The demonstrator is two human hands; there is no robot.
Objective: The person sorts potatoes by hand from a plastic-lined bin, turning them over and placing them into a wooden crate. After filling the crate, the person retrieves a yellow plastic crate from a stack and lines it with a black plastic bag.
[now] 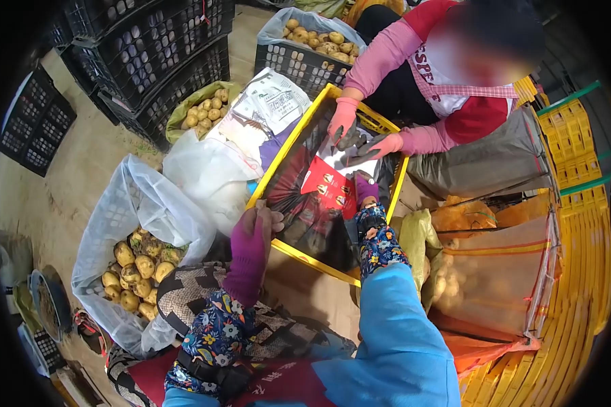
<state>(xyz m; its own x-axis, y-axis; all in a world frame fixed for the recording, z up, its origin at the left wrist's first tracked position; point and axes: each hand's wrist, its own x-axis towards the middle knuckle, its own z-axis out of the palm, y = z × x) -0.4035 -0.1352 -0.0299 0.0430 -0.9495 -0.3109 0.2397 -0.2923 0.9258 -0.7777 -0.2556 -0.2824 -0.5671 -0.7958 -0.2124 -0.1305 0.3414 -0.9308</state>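
A yellow crate (317,260) lined with black plastic (304,236) stands in front of me. My left hand (256,229), in a purple fingerless glove, is closed at the crate's near-left corner, fingers bunched on the rim. Inside the crate, a red and white printed sheet (329,186) lies on the black plastic. At the sheet's right edge is my right hand (366,188), also purple-gloved, its fingers closed on that edge and partly hidden. Across from me, a co-worker's two hands in pink and grey gloves (380,146) reach over the sheet's far part.
Potatoes fill a white-lined container (134,275) at left, a green bag (206,112), and a black crate (312,51) at the back. Black crates (149,57) are stacked at far left. Yellow crates (577,217) and an orange mesh bag (485,278) stand on the right.
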